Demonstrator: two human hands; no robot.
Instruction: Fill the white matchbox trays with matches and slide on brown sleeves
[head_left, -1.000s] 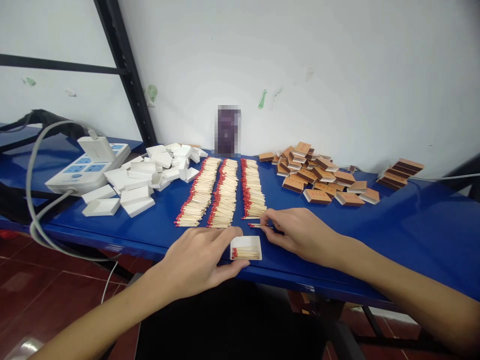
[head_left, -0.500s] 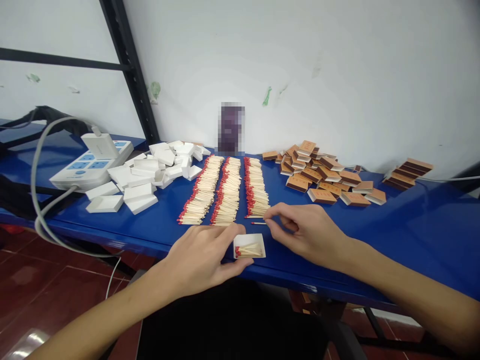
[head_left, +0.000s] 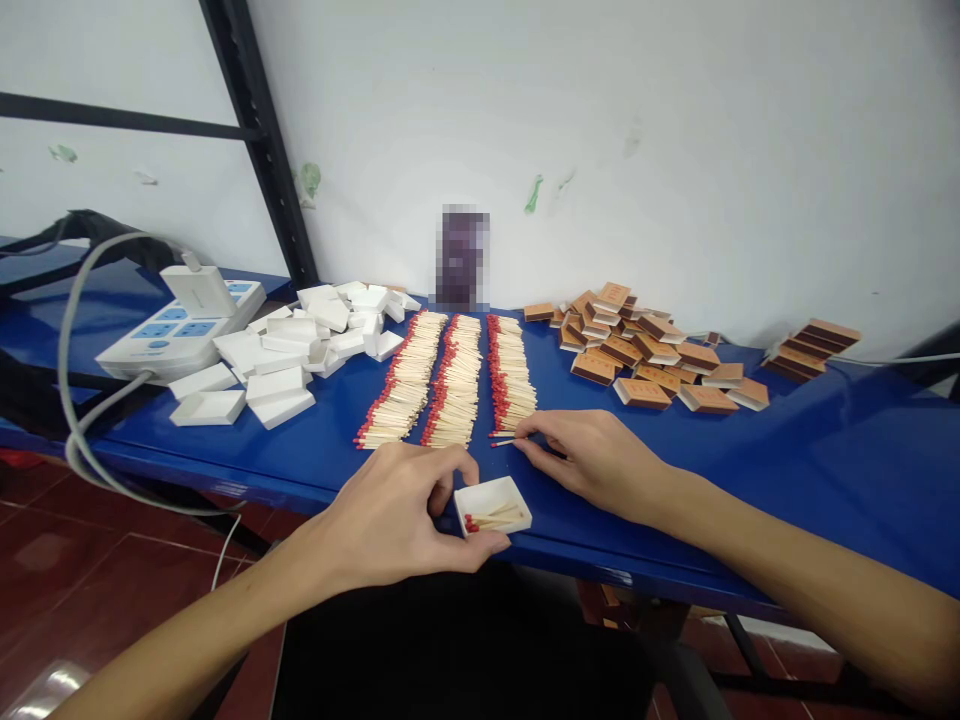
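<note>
My left hand [head_left: 405, 515] holds a small white matchbox tray [head_left: 484, 495] at the table's front edge, thumb along the near side and forefinger at the far left corner. Several red-tipped matches [head_left: 493, 518] lie inside the tray, heads to the left. My right hand [head_left: 600, 465] pinches the pale end of a single match [head_left: 504, 442] between thumb and forefinger. That match lies just in front of the right-hand row of matches [head_left: 511, 375]. To its left run two more rows, a middle row [head_left: 454, 385] and a left row [head_left: 409, 380].
White empty trays [head_left: 281, 355] are heaped at the left, beside a power strip [head_left: 180, 330] with a charger and cable. Brown matchbox sleeves [head_left: 637, 345] form a pile at right, with a small stack [head_left: 814, 350] farther right. A blurred dark object [head_left: 461, 258] leans on the wall.
The tray in my left hand has turned slightly and come a little nearer. My right hand has shifted slightly left with the match, closer to the right-hand row.
</note>
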